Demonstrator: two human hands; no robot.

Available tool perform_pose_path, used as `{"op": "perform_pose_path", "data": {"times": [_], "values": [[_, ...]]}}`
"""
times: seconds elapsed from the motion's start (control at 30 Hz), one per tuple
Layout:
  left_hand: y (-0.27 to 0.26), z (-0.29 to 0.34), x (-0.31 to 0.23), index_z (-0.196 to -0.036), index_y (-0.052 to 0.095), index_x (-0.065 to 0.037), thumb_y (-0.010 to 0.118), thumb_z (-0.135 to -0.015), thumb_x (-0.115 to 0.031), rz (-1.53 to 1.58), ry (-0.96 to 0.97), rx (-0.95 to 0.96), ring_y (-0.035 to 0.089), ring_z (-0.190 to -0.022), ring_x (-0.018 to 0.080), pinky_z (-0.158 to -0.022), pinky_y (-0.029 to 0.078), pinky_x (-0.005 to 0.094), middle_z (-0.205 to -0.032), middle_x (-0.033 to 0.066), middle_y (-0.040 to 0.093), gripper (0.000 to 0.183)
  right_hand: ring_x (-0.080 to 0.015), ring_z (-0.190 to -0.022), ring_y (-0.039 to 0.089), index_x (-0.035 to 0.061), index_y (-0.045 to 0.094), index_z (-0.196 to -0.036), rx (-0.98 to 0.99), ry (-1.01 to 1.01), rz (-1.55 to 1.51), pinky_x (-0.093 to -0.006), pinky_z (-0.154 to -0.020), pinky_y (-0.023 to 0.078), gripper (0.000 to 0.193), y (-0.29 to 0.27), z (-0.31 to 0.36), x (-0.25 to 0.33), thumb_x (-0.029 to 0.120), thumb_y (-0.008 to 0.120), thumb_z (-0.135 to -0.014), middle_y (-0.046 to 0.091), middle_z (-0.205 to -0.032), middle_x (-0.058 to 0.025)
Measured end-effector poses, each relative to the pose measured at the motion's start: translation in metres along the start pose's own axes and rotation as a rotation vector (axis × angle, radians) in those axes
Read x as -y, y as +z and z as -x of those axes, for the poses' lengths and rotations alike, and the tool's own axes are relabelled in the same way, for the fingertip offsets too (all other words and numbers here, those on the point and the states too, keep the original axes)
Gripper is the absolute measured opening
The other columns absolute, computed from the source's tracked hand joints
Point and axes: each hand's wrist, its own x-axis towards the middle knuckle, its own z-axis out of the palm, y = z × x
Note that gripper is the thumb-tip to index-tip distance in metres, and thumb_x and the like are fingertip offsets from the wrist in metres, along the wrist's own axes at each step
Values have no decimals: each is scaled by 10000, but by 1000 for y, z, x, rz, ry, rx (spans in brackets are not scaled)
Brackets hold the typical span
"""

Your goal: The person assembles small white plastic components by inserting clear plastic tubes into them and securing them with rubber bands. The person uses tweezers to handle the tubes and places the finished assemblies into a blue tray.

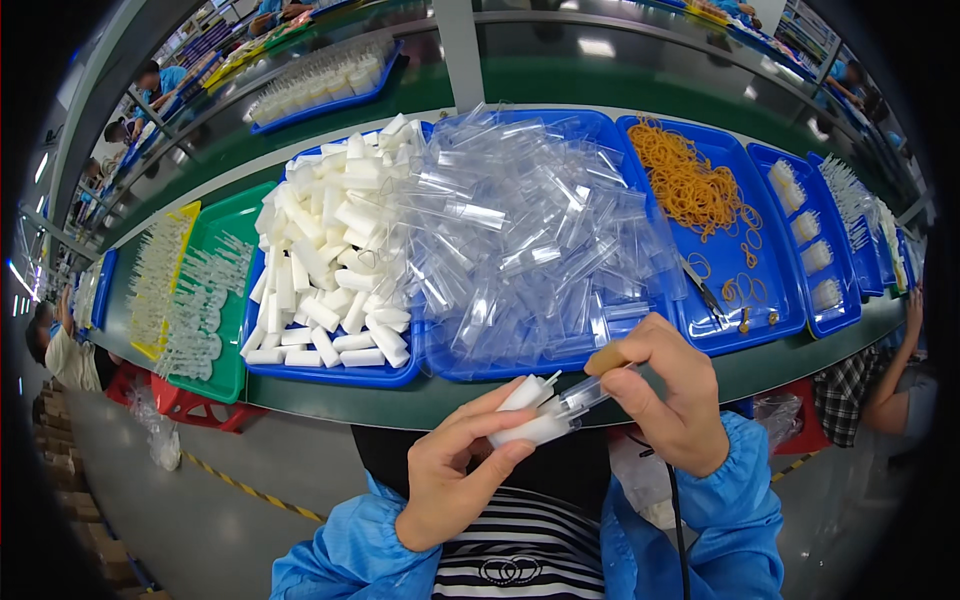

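In front of my body, my left hand [455, 472] is closed around a few white cylinders [530, 430], with a thin tip sticking out near its fingers. My right hand [678, 400] pinches a clear plastic tube [588, 397] between thumb and index finger. A tan finger cot [606, 358] covers one of its fingertips. The tube's left end meets the white cylinders; whether it is around them or just against them I cannot tell. Beyond the hands, a blue tray [440, 366] holds a pile of clear plastic sleeves [530, 230].
White cylinders [330, 240] fill a blue tray on the left. Farther left, green [238, 350] and yellow [192, 225] trays hold clear plastic parts. To the right, a blue tray holds orange rubber bands [685, 175] and tweezers [703, 290]. Co-workers sit at both sides.
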Motion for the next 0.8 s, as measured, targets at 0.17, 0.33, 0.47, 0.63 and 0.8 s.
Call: {"op": "perform_pose_path", "data": {"times": [0.17,0.33,0.47,0.63,0.8], "values": [[2,1,1,-1187,675,25,683,-892,41,-6,32,-29,627,-1121,201,-840,549,261,-1379,213,551,295,-199,-708,557,9,682,-947,66,9,-35,-322,-648,443,128,3,1,-1,96,723,-863,671,-831,-65],[5,2,0,-1176,681,26,688,-894,26,-5,8,-33,641,-1068,177,-793,539,240,-1373,205,559,282,-205,-671,555,33,689,-935,-42,-133,47,-329,-608,428,192,13,12,-10,129,791,-803,661,-787,-48],[8,0,1,-1158,689,17,690,-894,21,-41,62,-23,648,-1036,168,-782,534,236,-1354,198,574,264,-207,-662,555,48,694,-922,-180,-325,155,-329,-588,418,227,22,18,-21,149,823,-765,651,-768,-41],[8,-3,5,-1118,678,39,674,-884,60,-130,40,-55,651,-1049,214,-829,547,296,-1323,215,581,235,-216,-639,540,36,682,-880,-74,-76,-42,-333,-572,407,196,22,14,-17,132,813,-769,634,-747,-58],[7,-1,4,-1069,727,12,695,-875,42,-338,231,-108,671,-1034,233,-892,539,308,-1295,190,609,199,-252,-608,503,15,683,-856,-134,-261,165,-357,-559,375,158,29,14,-16,122,778,-791,593,-688,-94]]}}
